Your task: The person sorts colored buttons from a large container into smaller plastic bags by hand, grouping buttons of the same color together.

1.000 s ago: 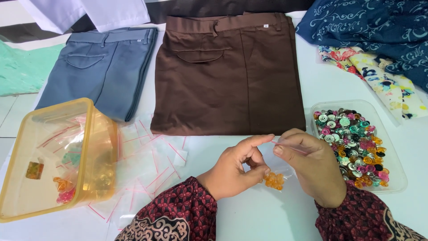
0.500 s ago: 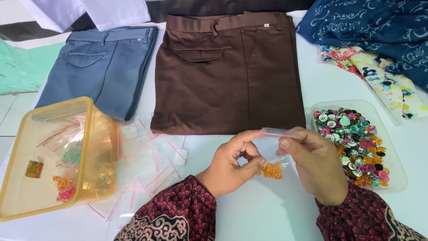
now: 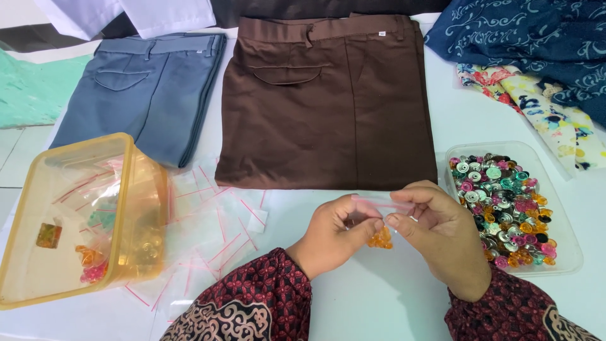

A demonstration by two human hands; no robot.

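1. Two hands meet low in the middle of the white table (image 3: 391,303): the left hand (image 3: 338,233) and the right hand (image 3: 435,237) each pinch a small clear zip bag (image 3: 377,211) by its pink-striped top edge, fingers closed on it from either side.
2. Orange buttons (image 3: 380,239) sit in the bottom of that bag, hanging between the two thumbs just above the table.
3. Open room lies mainly below and between the patterned sleeves (image 3: 252,303), where the table is bare; a narrow bare strip also runs between the hands and the lower hem of the brown trousers (image 3: 328,107).
4. Just beside the right hand stands a clear tray (image 3: 568,252) filled with mixed coloured and silver buttons, closing off that side.
5. Left of the left hand, a scatter of empty zip bags (image 3: 214,221) covers the table up to a yellow tub (image 3: 82,215) lying tipped, with a few filled bags inside.
6. Farther back lie folded blue trousers (image 3: 145,88), a dark blue patterned cloth (image 3: 530,44) and a floral cloth (image 3: 543,107), well apart from the hands.
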